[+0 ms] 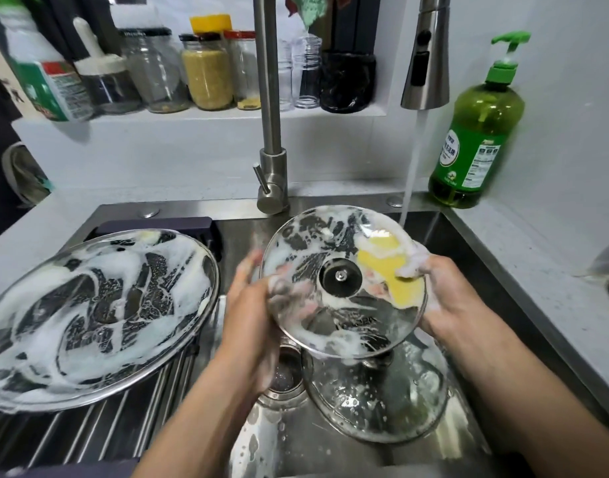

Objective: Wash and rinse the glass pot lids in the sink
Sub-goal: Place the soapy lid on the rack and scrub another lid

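Note:
I hold a small soapy glass lid [317,243] tilted over the sink [475,257], its underside with the black knob washer facing me. My left hand [251,305] grips the lid's left rim. My right hand [451,291] presses a yellow sponge [389,267] against the lid's right side. A large foam-covered glass lid [96,312] rests on the drying rack at the left. Another glass lid [379,395] lies in the basin under the held one, beside the drain [286,374].
Water runs from the pull-out tap head [427,60] into the sink's back right corner. A green dish-soap bottle [475,132] stands on the counter at right. Jars [206,67] line the shelf behind the tap. The steel roll-up rack [89,429] covers the sink's left part.

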{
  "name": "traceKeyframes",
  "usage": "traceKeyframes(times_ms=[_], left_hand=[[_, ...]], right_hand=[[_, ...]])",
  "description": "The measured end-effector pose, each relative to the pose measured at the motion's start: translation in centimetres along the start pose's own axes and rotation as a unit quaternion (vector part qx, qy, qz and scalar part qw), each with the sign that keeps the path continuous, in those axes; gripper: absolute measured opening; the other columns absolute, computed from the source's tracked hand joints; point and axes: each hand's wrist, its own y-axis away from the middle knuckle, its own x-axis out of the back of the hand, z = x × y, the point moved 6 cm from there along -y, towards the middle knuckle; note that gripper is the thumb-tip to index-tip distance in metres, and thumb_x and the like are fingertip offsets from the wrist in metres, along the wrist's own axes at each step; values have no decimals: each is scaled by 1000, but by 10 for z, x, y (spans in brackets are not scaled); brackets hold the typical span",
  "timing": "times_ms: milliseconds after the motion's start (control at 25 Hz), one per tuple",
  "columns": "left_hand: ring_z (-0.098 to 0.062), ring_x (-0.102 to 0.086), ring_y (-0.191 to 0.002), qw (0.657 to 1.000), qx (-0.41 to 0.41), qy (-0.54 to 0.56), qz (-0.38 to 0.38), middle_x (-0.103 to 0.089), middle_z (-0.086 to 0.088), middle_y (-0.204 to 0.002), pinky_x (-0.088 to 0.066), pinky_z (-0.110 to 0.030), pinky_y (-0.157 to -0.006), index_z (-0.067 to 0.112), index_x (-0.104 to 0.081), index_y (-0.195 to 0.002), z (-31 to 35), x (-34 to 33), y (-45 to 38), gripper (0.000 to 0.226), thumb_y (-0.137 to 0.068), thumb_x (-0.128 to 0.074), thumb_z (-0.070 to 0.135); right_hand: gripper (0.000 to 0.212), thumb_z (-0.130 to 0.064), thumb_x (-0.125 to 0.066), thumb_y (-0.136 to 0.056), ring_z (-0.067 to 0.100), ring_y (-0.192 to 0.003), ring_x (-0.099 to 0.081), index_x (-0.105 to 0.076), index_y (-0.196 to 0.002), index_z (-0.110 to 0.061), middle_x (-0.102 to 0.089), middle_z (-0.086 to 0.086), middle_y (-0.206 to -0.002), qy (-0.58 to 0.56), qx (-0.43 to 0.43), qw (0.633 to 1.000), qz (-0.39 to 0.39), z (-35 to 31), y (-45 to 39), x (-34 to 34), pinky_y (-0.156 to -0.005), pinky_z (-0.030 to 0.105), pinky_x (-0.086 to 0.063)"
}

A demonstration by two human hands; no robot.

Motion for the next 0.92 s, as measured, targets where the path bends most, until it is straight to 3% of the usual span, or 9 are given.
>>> traceKeyframes(times_ms=[160, 280, 360, 440, 480, 600, 720, 840, 920], left_hand=[[-44, -73, -90, 984, 158, 41, -70, -72, -21, -114, -60, -57, -71, 17, -62, -128, -24, -4, 3, 63, -68, -51, 0], [-29, -75, -67, 979, 161, 93, -86, -70, -24, -113, -61, -37, -56, 17, -53, -139, -25, -12, 5, 92, -51, -59, -9], [-28, -74, -69, 981, 151, 73, -99, -74, -20, -108, -62, -41, -60, 11, -54, -137, -25, -14, 6, 85, -55, -57, -9], [-35, -74, -81, 986, 140, 16, -84, -75, -20, -102, -61, -58, -70, -2, -55, -131, -26, -11, 7, 66, -65, -57, -4], [-37, -73, -86, 988, 138, -12, -70, -75, -21, -102, -58, -63, -76, -1, -57, -129, -27, -12, 7, 57, -72, -57, -1], [-36, -74, -89, 990, 133, -44, -31, -76, -17, -102, -53, -65, -87, 11, -62, -124, -31, -15, 9, 30, -95, -53, 13], [-32, -74, -82, 992, 123, -28, 14, -77, -14, -99, -57, -61, -80, 14, -65, -116, -31, -6, 6, 22, -101, -49, 16], [-37, -72, -100, 993, 113, -33, 7, -75, -13, -109, -54, -63, -88, 14, -60, -123, -29, -8, 5, 25, -103, -48, 21], [-37, -71, -101, 995, 94, -33, 2, -75, -14, -108, -53, -60, -93, 16, -62, -122, -24, -8, 4, 25, -100, -53, 23]], right_hand=[[56, 9, -57, -70, 32, -85, -65, -63, -115, -23, -70, 21, -111, 163, 136, 968, 136, -24, 11, 7, -67, 38, -55], [47, -10, -69, -83, 25, -106, -52, -53, -122, -29, -55, 8, -123, 566, 302, 732, 230, -37, 31, -9, -74, 29, -39], [60, -17, -64, -87, 28, -127, -40, -39, -136, -39, -43, 6, -139, 693, 305, 648, 86, -6, 31, -37, -90, 34, -35], [86, -16, -61, -88, 25, -150, -13, -16, -147, -59, -19, -3, -163, 697, 208, 676, -117, 31, 30, -56, -116, 47, -23], [94, -15, -60, -88, 20, -152, 2, -5, -149, -61, -5, -7, -167, 701, 181, 677, -132, 36, 28, -56, -121, 50, -9], [92, -21, -52, -93, 23, -152, 16, 12, -154, -48, 15, -7, -167, 722, 186, 666, -32, 34, 24, -46, -123, 51, 3], [92, -22, -51, -93, 16, -151, 18, 12, -143, -68, 17, -20, -163, 667, 186, 704, -158, 45, 26, -63, -122, 46, -3], [95, -24, -53, -96, 24, -151, 17, 20, -143, -63, 21, -8, -164, 717, 177, 674, -29, 31, 20, -47, -123, 52, -3], [101, -24, -54, -93, 26, -152, 17, 27, -139, -64, 22, -10, -163, 705, 201, 673, -102, 39, 25, -57, -123, 52, -3]])
